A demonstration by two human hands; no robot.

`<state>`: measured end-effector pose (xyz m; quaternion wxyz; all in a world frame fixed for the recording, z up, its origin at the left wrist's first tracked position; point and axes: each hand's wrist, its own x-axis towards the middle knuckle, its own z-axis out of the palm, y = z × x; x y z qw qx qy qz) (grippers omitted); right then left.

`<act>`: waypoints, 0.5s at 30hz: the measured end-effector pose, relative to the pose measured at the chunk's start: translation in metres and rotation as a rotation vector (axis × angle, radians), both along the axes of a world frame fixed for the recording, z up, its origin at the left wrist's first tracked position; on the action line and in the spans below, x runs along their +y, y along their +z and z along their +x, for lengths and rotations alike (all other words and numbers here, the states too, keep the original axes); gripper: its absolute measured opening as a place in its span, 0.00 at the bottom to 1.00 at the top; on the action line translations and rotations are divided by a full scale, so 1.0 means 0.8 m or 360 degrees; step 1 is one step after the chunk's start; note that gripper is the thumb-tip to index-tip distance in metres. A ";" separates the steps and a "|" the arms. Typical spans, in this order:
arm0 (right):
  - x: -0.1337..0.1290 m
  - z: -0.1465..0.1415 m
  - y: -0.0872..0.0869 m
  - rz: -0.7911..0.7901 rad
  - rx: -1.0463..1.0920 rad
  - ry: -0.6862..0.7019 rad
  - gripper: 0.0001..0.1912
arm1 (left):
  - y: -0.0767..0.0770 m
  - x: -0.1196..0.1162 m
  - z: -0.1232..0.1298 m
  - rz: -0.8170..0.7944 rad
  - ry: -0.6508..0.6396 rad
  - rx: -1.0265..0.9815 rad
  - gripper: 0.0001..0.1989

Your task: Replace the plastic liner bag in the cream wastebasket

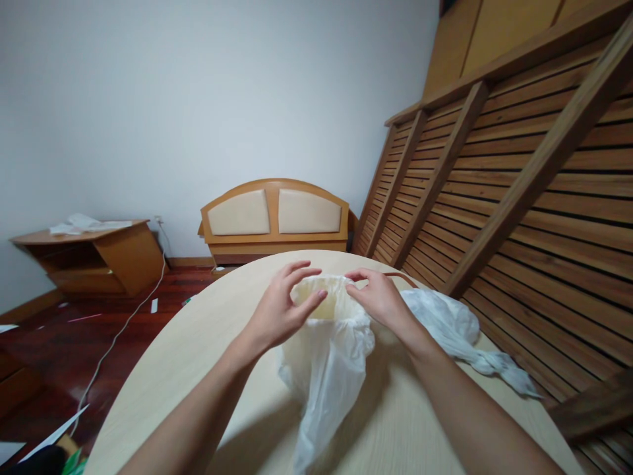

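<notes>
A small bin [317, 305] stands on the round pale table with a white plastic bag [336, 363] folded over its rim. The bag's loose end hangs down the near side to the tabletop. My left hand [287, 300] is at the left of the rim, fingers spread and thumb stretched over the opening. At the right of the rim, my right hand [376, 293] has its thumb and forefinger close together on the edge of the bag. Its other fingers are partly hidden.
A knotted white bag [445, 323] lies on the table [188, 369] to the right. Wooden slatted panels [494, 198] lean along the right side. Behind stands a headboard [274, 218]; a low cabinet [119, 257] is at the left, with a cable [123, 330] across the floor.
</notes>
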<state>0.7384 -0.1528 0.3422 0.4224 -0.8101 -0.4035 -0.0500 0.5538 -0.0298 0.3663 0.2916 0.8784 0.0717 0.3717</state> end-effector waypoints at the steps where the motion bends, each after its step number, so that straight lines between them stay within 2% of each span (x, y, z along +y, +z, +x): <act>1: -0.001 0.002 0.000 0.0036 -0.0009 0.0029 0.12 | -0.003 -0.006 -0.003 0.0085 -0.0037 -0.0016 0.15; 5: -0.011 0.012 0.000 0.0171 0.0050 0.0114 0.16 | -0.028 -0.014 -0.016 0.0443 -0.0152 -0.0061 0.10; 8: -0.020 0.011 -0.014 0.0315 0.0176 0.0119 0.19 | -0.053 -0.008 -0.025 0.0598 -0.0176 -0.0067 0.06; 11: -0.029 0.001 -0.048 0.0463 0.0240 0.0186 0.21 | -0.073 0.002 -0.028 0.0577 -0.0080 -0.0156 0.05; 15: -0.039 -0.014 -0.101 0.0491 0.0189 0.0326 0.18 | -0.088 0.017 -0.025 0.0532 0.0066 -0.0259 0.04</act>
